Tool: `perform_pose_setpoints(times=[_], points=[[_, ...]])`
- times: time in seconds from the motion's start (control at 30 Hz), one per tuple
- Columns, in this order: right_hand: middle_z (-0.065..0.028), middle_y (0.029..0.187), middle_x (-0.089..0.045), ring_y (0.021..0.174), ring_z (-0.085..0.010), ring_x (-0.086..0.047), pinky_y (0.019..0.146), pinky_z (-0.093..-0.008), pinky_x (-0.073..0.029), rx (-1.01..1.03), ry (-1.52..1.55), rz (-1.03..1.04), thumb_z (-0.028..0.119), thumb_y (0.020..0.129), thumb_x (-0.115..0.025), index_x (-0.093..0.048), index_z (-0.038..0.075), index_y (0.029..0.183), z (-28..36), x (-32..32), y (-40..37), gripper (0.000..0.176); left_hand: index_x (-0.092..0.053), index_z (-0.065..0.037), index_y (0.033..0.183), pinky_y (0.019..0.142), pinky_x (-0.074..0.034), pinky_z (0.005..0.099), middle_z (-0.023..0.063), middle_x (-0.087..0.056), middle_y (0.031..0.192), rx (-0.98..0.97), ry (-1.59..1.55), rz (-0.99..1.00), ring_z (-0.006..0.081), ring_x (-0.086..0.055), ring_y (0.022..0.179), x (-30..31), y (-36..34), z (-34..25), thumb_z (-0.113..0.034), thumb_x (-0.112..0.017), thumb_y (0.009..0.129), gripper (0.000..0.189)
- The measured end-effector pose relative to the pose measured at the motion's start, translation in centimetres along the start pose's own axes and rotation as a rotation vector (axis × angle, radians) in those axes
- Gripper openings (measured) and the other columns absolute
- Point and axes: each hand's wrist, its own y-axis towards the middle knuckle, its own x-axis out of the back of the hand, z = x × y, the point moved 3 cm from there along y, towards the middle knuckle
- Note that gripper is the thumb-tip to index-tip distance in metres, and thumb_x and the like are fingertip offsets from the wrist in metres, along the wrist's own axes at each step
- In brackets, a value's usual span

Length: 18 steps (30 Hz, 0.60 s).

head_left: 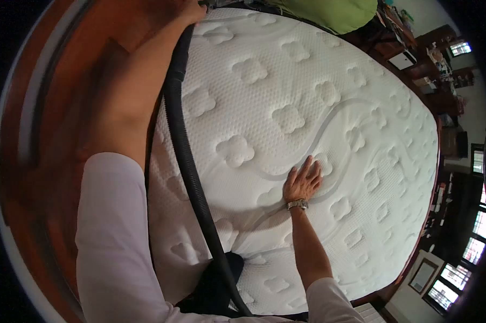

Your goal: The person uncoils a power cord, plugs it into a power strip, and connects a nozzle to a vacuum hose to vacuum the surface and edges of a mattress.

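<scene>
A white quilted mattress (289, 118) with a raised flower pattern fills the middle of the view. My right hand (303, 184) lies flat on it, back up, fingers spread and holding nothing, with a metal-banded watch (297, 204) at the wrist. My left arm stretches up the left side, and my left hand (195, 11) is closed round the top end of a black ribbed vacuum hose (186, 156), partly cut off by the frame's top edge. From there the hose runs down along the mattress's left part to the bottom edge, passing over my dark-clothed leg (213, 285).
Reddish-brown wooden floor (54, 199) shows at the left. A green cushion-like item (329, 13) is beyond the mattress's top edge. Cluttered dark furniture (434, 64) stands at the upper right. Windows (456, 277) and a framed picture (423, 275) are at the lower right.
</scene>
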Motion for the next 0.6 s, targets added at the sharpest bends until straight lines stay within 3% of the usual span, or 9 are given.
perform_pose_setpoints(times=[0.1,0.27,0.33,0.43,0.5,0.57,0.6], points=[[-0.0230,0.164,-0.027,0.153,-0.0398,-0.019,0.123,-0.0603,-0.011,-0.006,-0.010,0.035,0.052,0.102,-0.035,-0.031,0.014,0.163,0.3,0.4,0.2,0.072,-0.067,-0.010,0.129,0.099,-0.052,0.0463,0.0210,-0.072,0.117,-0.047,-0.065,0.095,0.0385,-0.067,0.112,-3.0,-1.7,0.8,-0.022,-0.060,0.096,0.036],[-0.0242,0.163,-0.029,0.152,-0.0409,-0.022,0.122,-0.0609,-0.011,0.009,-0.004,0.019,0.050,0.102,-0.039,-0.030,0.013,0.163,0.2,0.5,-0.2,0.072,-0.069,-0.010,0.126,0.101,-0.051,0.0478,0.0209,-0.071,0.121,-0.013,-0.115,-0.099,0.0397,-0.066,0.117,-3.8,-2.0,1.8,-0.025,-0.062,0.095,0.035],[-0.0246,0.161,-0.031,0.148,-0.0416,-0.027,0.121,-0.0580,-0.014,0.018,-0.035,-0.016,0.053,0.101,-0.044,-0.033,0.016,0.162,0.1,0.4,0.1,0.073,-0.068,-0.011,0.128,0.102,-0.051,0.0475,0.0216,-0.070,0.124,0.057,-0.050,0.021,0.0397,-0.065,0.117,-3.7,-1.3,1.5,-0.026,-0.062,0.095,0.037],[-0.0250,0.159,-0.034,0.147,-0.0422,-0.030,0.120,-0.0584,-0.016,0.046,0.039,-0.025,0.053,0.099,-0.050,-0.037,0.016,0.160,0.7,1.9,3.2,0.073,-0.068,-0.011,0.131,0.102,-0.051,0.0462,0.0219,-0.070,0.126,0.026,0.036,-0.002,0.0387,-0.066,0.118,-6.7,1.4,4.4,-0.027,-0.062,0.096,0.039],[-0.0302,0.157,-0.033,0.143,-0.0459,-0.031,0.119,-0.0588,-0.020,0.211,0.194,-0.168,0.049,0.099,-0.057,-0.036,0.017,0.161,4.6,3.9,8.8,0.073,-0.067,-0.010,0.132,0.101,-0.051,0.0450,0.0220,-0.069,0.128,0.111,-0.070,0.149,0.0376,-0.066,0.119,-4.2,0.5,2.6,-0.027,-0.062,0.096,0.041],[-0.0246,0.163,-0.026,0.151,-0.0418,-0.025,0.122,-0.0588,-0.016,0.218,0.145,-0.100,0.053,0.098,-0.056,-0.033,0.026,0.163,7.4,2.0,14.3,0.074,-0.068,-0.009,0.132,0.101,-0.051,0.0435,0.0218,-0.070,0.127,0.164,-0.061,0.296,0.0366,-0.066,0.119,-3.5,0.8,1.7,-0.028,-0.061,0.097,0.040],[-0.0182,0.167,-0.023,0.155,-0.0365,-0.019,0.124,-0.0585,-0.013,0.210,0.084,-0.050,0.060,0.099,-0.048,-0.033,0.030,0.163,8.6,1.1,15.8,0.072,-0.068,-0.008,0.132,0.100,-0.051,0.0426,0.0206,-0.071,0.124,0.155,-0.039,0.243,0.0360,-0.067,0.116,-2.8,0.2,1.5,-0.028,-0.061,0.097,0.040]])
